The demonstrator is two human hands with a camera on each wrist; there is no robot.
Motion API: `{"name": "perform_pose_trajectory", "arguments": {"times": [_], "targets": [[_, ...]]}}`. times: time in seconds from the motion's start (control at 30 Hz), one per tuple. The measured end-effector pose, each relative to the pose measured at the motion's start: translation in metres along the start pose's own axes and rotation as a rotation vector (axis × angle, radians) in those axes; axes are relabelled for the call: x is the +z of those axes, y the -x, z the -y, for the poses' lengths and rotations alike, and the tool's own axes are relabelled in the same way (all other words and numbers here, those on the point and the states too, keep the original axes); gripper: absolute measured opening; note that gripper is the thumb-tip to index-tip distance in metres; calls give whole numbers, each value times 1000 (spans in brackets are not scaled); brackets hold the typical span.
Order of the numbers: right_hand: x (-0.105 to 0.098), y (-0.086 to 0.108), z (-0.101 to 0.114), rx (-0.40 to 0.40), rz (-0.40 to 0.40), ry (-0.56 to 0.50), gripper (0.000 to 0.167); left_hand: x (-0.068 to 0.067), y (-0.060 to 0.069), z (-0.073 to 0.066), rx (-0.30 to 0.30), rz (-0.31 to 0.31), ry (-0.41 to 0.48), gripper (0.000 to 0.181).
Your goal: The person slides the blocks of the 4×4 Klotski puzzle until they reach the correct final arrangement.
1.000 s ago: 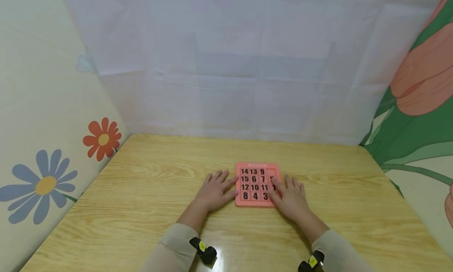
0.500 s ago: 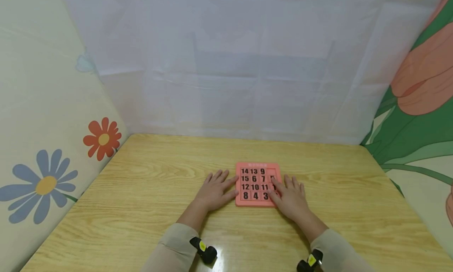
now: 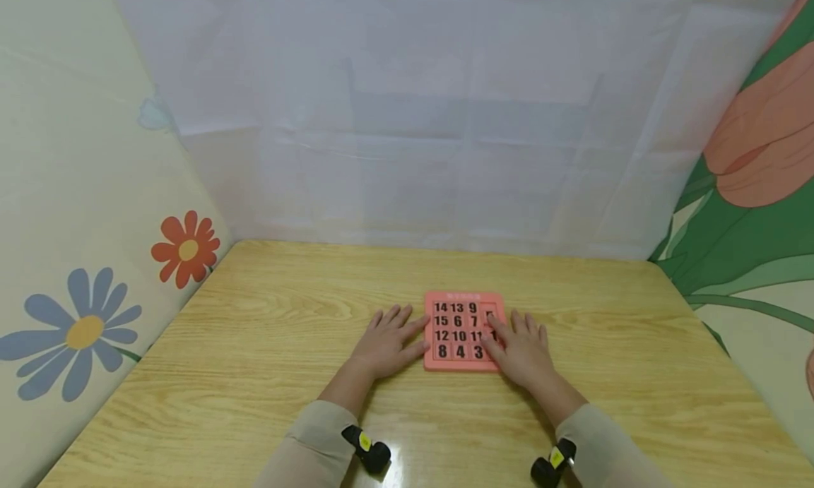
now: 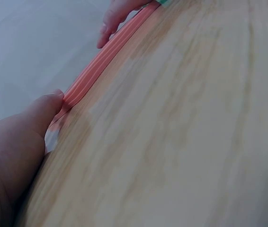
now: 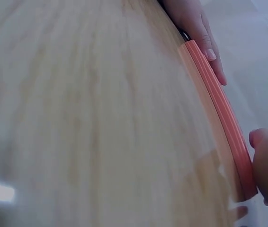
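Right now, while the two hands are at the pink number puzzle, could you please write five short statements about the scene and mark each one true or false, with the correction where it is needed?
1. The pink number sliding puzzle lies on the wooden table. True.
2. The left hand covers the tile numbered 6. False: this hand is at the puzzle's left edge, and the 6 is uncovered.
3. The right hand partly covers the right side of the puzzle. True.
4. The top-left tile shows 8. False: it shows 14.
5. A black wrist camera is worn on each arm. True.
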State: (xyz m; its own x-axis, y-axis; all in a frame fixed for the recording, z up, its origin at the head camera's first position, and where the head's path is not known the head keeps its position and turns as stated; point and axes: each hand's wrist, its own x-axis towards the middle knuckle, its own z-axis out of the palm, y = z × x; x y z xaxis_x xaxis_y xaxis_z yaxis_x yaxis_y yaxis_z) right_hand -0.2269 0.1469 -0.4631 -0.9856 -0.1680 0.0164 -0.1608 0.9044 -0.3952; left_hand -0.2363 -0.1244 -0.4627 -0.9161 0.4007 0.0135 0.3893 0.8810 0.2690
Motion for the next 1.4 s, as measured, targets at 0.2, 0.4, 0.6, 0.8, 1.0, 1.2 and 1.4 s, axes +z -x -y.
{"name": "perform_pose_trajectory", "arguments": {"times": [0.2,0.4,0.6,0.8,1.0,1.2,1.4], "targets": [[-3,-5,1,11,16,-2,57,-1,0,-1,-3,3,0,61],[-4,-12,-1,17,24,7,58,-1,-1,0,-7,7,-4,60],[-5,-16,-2,23,39,4,59,-1,-2,-1,0,9,-8,60],[-8,-18,-1,28,42,10,60,0,-3,-1,-1,4,-9,60],[-8,-18,0,29,45,-1,59,1,-3,0,-2,7,-9,60],[-8,-18,0,19,48,-3,59,0,-2,-1,-4,8,-1,60],[-6,-9,-7,-27,13,-14,59,0,-1,0,-7,10,0,61]]}}
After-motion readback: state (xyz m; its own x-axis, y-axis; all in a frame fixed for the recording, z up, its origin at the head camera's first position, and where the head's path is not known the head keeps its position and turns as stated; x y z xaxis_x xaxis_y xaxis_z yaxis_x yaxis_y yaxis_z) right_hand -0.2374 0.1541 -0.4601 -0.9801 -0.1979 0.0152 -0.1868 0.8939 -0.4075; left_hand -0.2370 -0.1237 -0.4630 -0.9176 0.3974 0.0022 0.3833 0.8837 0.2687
